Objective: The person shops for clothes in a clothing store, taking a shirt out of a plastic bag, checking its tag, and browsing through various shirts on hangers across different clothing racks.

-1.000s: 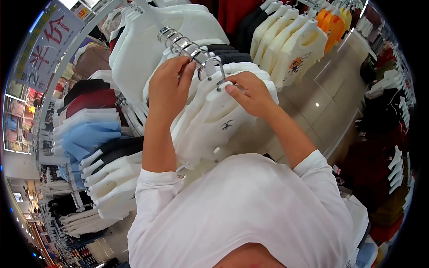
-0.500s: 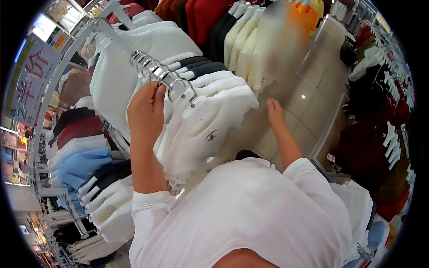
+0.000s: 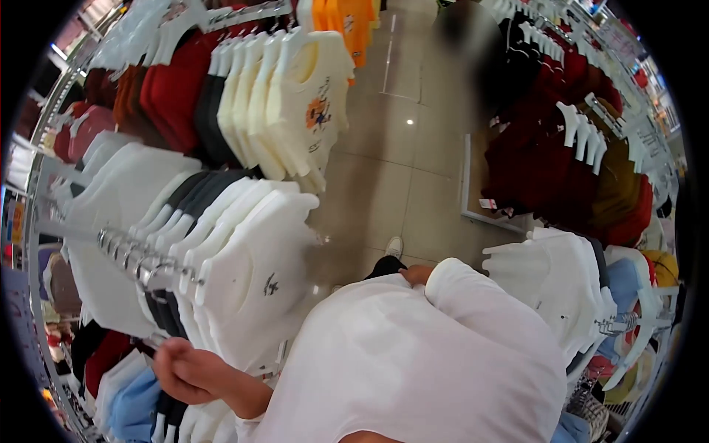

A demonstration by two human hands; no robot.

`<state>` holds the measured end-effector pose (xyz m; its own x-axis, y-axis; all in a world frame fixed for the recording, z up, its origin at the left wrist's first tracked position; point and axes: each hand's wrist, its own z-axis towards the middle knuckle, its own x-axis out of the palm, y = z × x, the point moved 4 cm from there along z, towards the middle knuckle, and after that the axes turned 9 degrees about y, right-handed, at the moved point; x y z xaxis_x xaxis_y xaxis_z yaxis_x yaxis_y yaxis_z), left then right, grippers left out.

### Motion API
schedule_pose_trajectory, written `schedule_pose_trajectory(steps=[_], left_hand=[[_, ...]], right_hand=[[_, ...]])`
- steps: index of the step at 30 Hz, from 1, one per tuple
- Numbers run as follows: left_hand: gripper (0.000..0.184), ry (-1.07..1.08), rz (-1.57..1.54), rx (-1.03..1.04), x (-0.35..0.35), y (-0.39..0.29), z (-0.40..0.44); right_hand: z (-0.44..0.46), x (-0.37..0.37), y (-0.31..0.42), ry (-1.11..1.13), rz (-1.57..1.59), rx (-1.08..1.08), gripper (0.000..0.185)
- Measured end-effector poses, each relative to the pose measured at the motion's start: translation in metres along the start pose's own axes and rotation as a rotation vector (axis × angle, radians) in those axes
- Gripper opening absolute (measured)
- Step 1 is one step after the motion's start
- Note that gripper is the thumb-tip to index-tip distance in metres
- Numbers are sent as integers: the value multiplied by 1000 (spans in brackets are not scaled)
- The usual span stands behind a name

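Observation:
My left hand (image 3: 190, 371) is loosely closed beside the rack on the left, with nothing visible in its fingers. It is below and apart from the metal hanger hooks (image 3: 140, 258) on the rail. White T-shirts (image 3: 251, 269) on white hangers are close to it, the front one with a small dark print on the chest. Dark grey shirts (image 3: 196, 193) hang among them. My right hand (image 3: 418, 275) is at my waist by the dark trousers, mostly covered by my white sleeve, so its fingers cannot be made out.
Cream T-shirts (image 3: 314, 96) with a printed front and orange shirts (image 3: 346, 26) hang farther along the left side. A tiled aisle (image 3: 391, 162) runs between the racks. On the right are dark red garments (image 3: 543, 181) and white shirts (image 3: 543, 284). A blurred dark shape (image 3: 487, 55) stands up the aisle.
My left hand has let go of the hanger hooks and dropped lower. My right hand has drawn back from over the aisle to my waist. The view has turned towards the right.

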<state>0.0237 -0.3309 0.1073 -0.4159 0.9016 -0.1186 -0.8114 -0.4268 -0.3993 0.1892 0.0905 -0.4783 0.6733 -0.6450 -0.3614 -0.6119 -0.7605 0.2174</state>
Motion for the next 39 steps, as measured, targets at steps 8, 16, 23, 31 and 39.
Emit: schedule_pose_trajectory(steps=[8,16,23,31,39], left_hand=[[20,1016,-148,-21,175,-49,-56],[35,1613,-201,-376,301,-50,-94],[46,1961,-124,-108,425,-83,-105],[49,2027,-325,319,530,-147,-132],[48,2080,-478,395,581,-155,-151]], right_hand=[[-93,-89,14,52,112,-147,73],[-54,-161,-55,-5,167,-171,47],[-96,-242,-115,-519,611,-173,45],[-280,-344,-158,-1446,734,-159,39],[-444,-417,-213,-2024,668,17,39]])
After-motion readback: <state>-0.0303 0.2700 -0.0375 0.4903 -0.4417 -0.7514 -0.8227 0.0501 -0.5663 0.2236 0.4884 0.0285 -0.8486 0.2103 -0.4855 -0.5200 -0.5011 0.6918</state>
